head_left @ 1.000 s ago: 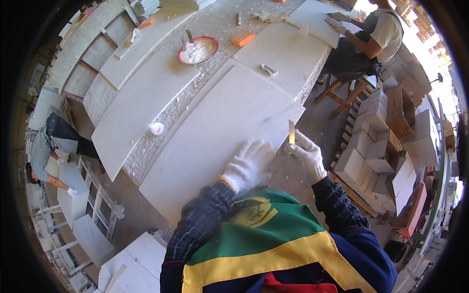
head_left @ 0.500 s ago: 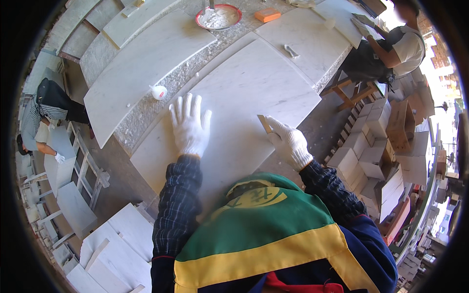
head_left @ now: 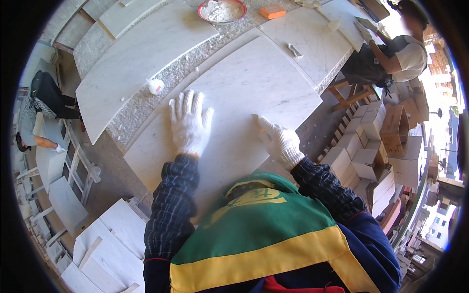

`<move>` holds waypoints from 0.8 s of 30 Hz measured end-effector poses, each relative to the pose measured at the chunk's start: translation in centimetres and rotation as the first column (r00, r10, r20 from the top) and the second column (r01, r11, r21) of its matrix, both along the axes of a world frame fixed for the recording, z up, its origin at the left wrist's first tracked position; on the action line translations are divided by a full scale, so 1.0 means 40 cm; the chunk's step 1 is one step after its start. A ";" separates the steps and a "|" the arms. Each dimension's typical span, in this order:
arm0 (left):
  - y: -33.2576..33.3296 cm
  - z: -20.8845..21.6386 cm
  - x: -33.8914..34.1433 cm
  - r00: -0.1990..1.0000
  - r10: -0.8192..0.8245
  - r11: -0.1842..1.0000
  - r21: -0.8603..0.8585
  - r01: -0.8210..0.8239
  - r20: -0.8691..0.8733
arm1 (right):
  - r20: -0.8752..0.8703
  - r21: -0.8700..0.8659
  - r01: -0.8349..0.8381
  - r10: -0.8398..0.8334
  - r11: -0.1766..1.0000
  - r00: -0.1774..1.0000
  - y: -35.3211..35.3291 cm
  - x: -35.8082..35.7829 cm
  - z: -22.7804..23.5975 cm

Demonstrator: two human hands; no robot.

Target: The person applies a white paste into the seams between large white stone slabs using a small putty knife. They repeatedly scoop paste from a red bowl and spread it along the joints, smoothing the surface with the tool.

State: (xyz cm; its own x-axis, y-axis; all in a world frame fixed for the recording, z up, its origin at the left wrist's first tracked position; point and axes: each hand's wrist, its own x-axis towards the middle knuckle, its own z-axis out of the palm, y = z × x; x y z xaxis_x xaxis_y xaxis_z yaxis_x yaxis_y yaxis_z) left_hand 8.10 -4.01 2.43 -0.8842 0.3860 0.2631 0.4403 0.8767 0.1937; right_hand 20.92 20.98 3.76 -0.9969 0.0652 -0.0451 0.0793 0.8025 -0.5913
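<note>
A white marble slab (head_left: 239,83) with faint grey veins lies before me on top of another slab. My left hand (head_left: 190,124), in a white knit glove, rests flat on it with the fingers spread. Near the slab's right side, my gloved right hand (head_left: 281,141) is closed around a small flat scraper blade (head_left: 255,117). Only the blade's tip shows past the fingers, close to the stone; whether it touches I cannot tell. Beyond my left hand stands a small white plastic bottle (head_left: 156,86).
A red-rimmed bowl of white paste (head_left: 223,22) and an orange block (head_left: 272,11) sit at the back. A metal piece (head_left: 294,50) lies on the far-right slab. Co-workers stand left (head_left: 49,97) and right (head_left: 391,58). Cardboard boxes (head_left: 395,129) are stacked at right.
My right hand has shifted slightly left and turned, so less of the scraper blade shows. My left hand stays flat on the slab. The whole view has tilted a little.
</note>
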 end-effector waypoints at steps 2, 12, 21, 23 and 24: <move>0.000 0.001 0.000 1.000 -0.003 1.000 -0.001 0.003 0.003 | -0.033 0.003 0.003 -0.003 1.000 0.999 -0.008 -0.003 0.002; 0.002 -0.007 -0.001 1.000 0.002 1.000 -0.016 -0.002 0.000 | -0.017 0.080 -0.039 0.041 0.996 0.999 -0.027 -0.041 -0.025; -0.002 -0.010 -0.003 0.998 -0.021 1.000 0.016 0.022 -0.061 | -0.089 -0.064 -0.037 0.031 0.997 0.996 0.012 -0.008 0.003; -0.001 -0.013 -0.003 0.998 -0.017 0.999 0.031 0.019 -0.065 | -0.122 -0.032 -0.013 0.009 0.999 0.993 0.007 0.029 0.008; -0.002 -0.014 -0.003 0.996 -0.021 0.999 0.032 0.024 -0.083 | -0.114 -0.015 0.005 -0.006 1.000 0.993 -0.001 0.033 0.003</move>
